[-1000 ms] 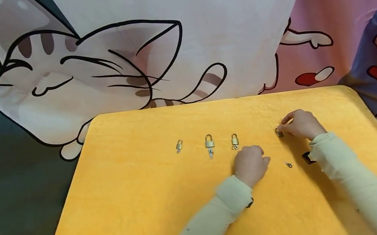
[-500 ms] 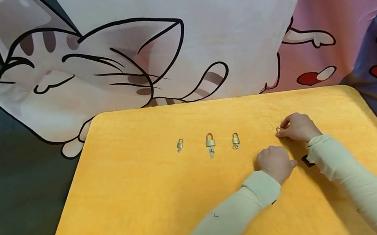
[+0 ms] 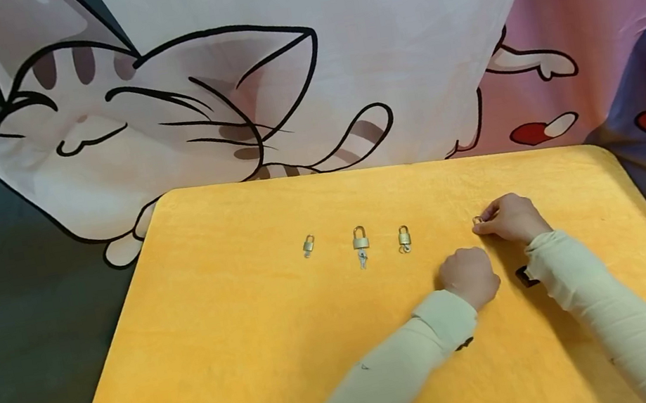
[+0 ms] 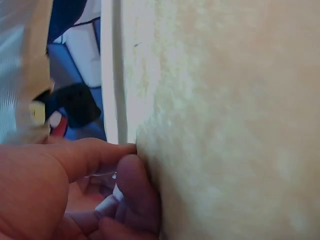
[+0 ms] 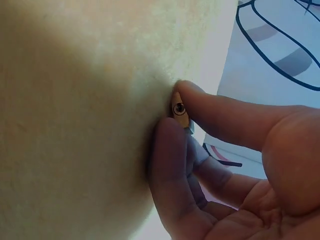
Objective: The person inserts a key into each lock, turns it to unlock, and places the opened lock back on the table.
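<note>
My right hand (image 3: 512, 218) pinches a small brass padlock (image 5: 180, 111) between thumb and fingers at the tabletop. Its keyhole shows in the right wrist view, and the tip of its shackle peeks out in the head view. Nearer the front, my left hand (image 3: 469, 278) is down on the table with thumb and index finger closed together. A sliver of a silvery key (image 4: 114, 176) glints between those fingers in the left wrist view; most of it is hidden. To the left, three brass padlocks with keys hanging from them lie in a row: one small (image 3: 308, 245), one larger (image 3: 360, 242), one mid-sized (image 3: 404, 239).
All of this lies on a table with a yellow cover (image 3: 223, 332). A curtain (image 3: 398, 39) printed with a cartoon cat hangs behind its far edge. A dark wrist-camera piece (image 3: 525, 277) sits under the right cuff.
My left hand has moved right to where a loose key lay, its fingers have drawn together, and the key no longer shows on the table. The right hand keeps its padlock almost in place.
</note>
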Demonstrator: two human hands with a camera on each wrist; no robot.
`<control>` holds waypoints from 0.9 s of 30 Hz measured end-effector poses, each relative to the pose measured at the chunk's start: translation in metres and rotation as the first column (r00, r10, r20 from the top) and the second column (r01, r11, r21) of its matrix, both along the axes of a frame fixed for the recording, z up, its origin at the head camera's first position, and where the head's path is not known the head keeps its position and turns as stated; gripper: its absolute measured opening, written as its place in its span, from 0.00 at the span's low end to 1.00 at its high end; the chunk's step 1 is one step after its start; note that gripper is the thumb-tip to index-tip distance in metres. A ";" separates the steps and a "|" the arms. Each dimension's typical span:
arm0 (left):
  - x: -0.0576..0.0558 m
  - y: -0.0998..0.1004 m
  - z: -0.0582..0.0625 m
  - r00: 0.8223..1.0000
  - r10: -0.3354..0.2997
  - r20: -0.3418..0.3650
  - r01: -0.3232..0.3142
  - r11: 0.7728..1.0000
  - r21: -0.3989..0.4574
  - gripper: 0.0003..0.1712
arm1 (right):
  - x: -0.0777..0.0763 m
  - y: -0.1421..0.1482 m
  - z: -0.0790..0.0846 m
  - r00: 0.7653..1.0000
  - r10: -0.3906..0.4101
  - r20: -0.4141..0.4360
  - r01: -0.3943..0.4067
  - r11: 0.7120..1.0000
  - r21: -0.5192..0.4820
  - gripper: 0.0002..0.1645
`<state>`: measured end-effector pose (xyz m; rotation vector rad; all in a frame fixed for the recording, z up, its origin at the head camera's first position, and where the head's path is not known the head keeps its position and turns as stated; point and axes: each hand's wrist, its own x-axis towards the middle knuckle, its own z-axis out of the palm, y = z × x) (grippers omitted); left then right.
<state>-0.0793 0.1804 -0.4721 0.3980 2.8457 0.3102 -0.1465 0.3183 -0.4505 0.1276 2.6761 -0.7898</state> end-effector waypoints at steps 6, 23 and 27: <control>-0.012 -0.025 0.001 0.989 0.074 0.128 -0.097 0.978 0.183 0.20 | 0.000 -0.001 -0.003 1.000 -0.029 0.009 0.029 0.998 -0.049 0.21; -0.032 -0.088 0.004 0.858 0.079 0.508 -0.480 0.477 0.736 0.07 | 0.010 -0.028 0.003 0.980 -0.115 0.165 0.196 0.738 -0.646 0.33; -0.033 -0.095 0.006 0.849 0.069 0.523 -0.501 0.421 0.757 0.07 | 0.014 -0.038 0.006 0.974 -0.125 0.189 0.223 0.667 -0.710 0.32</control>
